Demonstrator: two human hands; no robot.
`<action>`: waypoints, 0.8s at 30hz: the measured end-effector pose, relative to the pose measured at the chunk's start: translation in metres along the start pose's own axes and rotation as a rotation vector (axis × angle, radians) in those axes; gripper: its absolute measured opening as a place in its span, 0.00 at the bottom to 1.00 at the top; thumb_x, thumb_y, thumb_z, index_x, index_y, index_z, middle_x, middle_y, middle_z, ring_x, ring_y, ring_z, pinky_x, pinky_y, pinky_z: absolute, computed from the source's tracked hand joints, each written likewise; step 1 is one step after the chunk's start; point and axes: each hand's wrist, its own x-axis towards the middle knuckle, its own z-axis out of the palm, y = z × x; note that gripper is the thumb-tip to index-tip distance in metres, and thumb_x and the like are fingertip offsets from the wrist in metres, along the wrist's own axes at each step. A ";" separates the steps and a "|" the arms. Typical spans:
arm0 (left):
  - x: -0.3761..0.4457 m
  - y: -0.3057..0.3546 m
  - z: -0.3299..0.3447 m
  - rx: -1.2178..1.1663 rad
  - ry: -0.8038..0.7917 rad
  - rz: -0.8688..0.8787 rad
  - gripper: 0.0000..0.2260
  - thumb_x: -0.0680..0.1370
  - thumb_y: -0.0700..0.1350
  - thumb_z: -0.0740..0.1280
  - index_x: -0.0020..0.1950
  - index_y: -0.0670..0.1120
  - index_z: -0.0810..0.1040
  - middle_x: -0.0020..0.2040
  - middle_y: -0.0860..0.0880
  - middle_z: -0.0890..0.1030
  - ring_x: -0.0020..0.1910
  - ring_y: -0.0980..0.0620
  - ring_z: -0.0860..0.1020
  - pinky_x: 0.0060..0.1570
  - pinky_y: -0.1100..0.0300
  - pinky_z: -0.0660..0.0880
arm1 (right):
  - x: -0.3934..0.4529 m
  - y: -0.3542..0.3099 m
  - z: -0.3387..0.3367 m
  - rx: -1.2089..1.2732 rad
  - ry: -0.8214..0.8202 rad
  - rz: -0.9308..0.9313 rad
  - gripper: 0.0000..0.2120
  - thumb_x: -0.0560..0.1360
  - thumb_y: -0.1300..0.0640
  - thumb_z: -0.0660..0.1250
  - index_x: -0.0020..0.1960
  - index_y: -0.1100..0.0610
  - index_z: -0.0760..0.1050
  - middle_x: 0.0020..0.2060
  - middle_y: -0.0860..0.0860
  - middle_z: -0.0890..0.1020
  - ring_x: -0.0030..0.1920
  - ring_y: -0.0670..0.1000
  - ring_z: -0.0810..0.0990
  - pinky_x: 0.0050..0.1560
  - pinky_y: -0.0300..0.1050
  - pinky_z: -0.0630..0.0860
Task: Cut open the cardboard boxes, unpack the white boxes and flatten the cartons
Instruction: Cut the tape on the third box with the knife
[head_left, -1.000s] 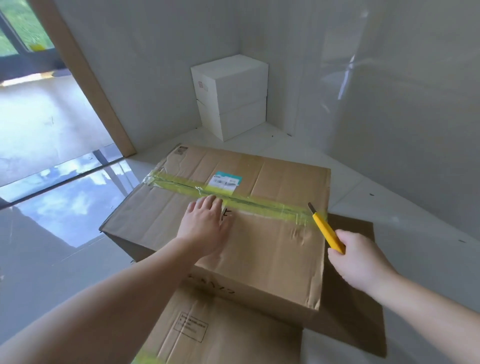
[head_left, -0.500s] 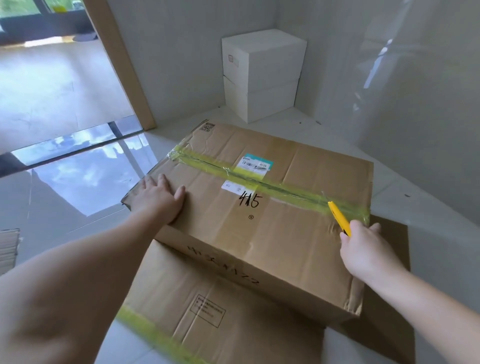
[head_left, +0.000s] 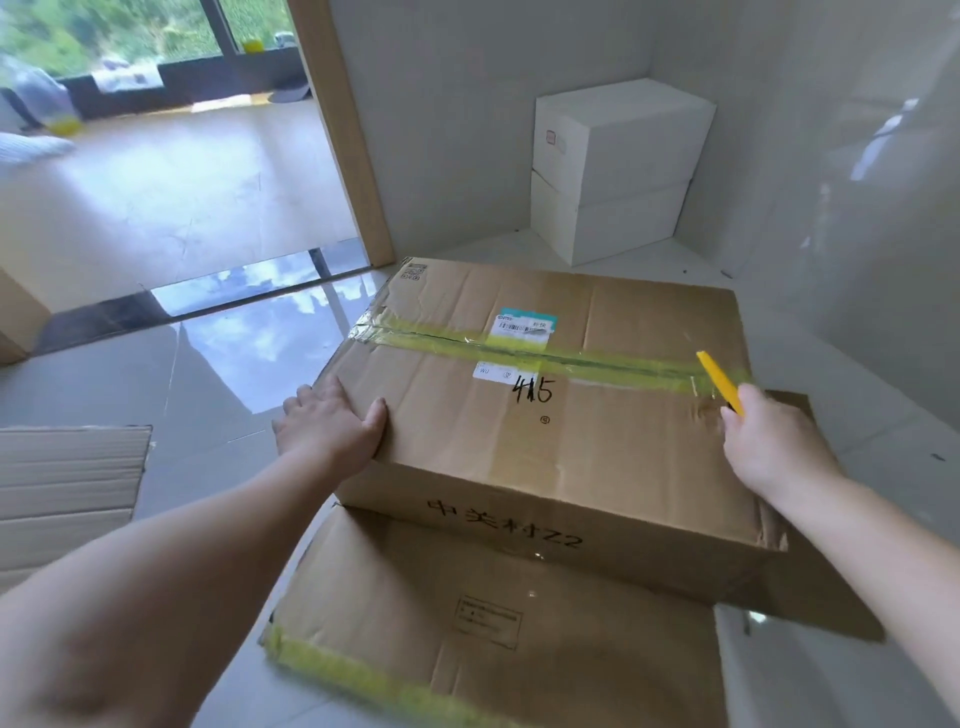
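Sealed cardboard carton (head_left: 561, 415) sits on the floor, on top of a flattened carton (head_left: 467, 623). Yellow-green tape (head_left: 571, 358) runs along its top seam, uncut as far as the view shows.

Your left hand (head_left: 332, 426) lies flat on the carton's near-left corner, fingers straight, pressing down. Your right hand (head_left: 769, 441) grips a yellow utility knife (head_left: 719, 382) at the tape's right end; the blade tip is too small to make out.

Two white boxes (head_left: 618, 171) are stacked in the wall corner beyond the carton. More flattened cardboard (head_left: 67, 493) lies left of it.

Judgement: the board is creased and soft, so the lid will likely flex under the blade. Keep your bracing hand off the seam. Cut shallow; the contents may sit just under the flaps.
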 end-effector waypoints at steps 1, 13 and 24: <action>-0.003 -0.002 0.000 0.024 -0.007 -0.002 0.35 0.75 0.68 0.49 0.75 0.47 0.57 0.68 0.40 0.67 0.67 0.39 0.65 0.60 0.48 0.65 | 0.001 0.001 -0.001 -0.011 -0.003 -0.007 0.07 0.81 0.56 0.55 0.46 0.59 0.64 0.43 0.62 0.76 0.40 0.61 0.70 0.38 0.50 0.67; -0.050 0.030 -0.010 0.164 -0.121 -0.004 0.39 0.75 0.70 0.44 0.79 0.47 0.48 0.75 0.38 0.57 0.67 0.37 0.67 0.52 0.48 0.72 | -0.074 0.062 -0.018 0.128 -0.025 0.189 0.14 0.81 0.54 0.55 0.38 0.58 0.64 0.32 0.57 0.73 0.33 0.58 0.71 0.31 0.48 0.65; -0.190 0.115 -0.026 0.352 -0.252 0.343 0.45 0.73 0.73 0.46 0.78 0.43 0.41 0.74 0.29 0.52 0.65 0.34 0.70 0.53 0.51 0.73 | -0.076 0.102 -0.039 0.196 -0.072 0.306 0.10 0.81 0.55 0.55 0.48 0.63 0.68 0.35 0.57 0.71 0.39 0.61 0.72 0.38 0.50 0.68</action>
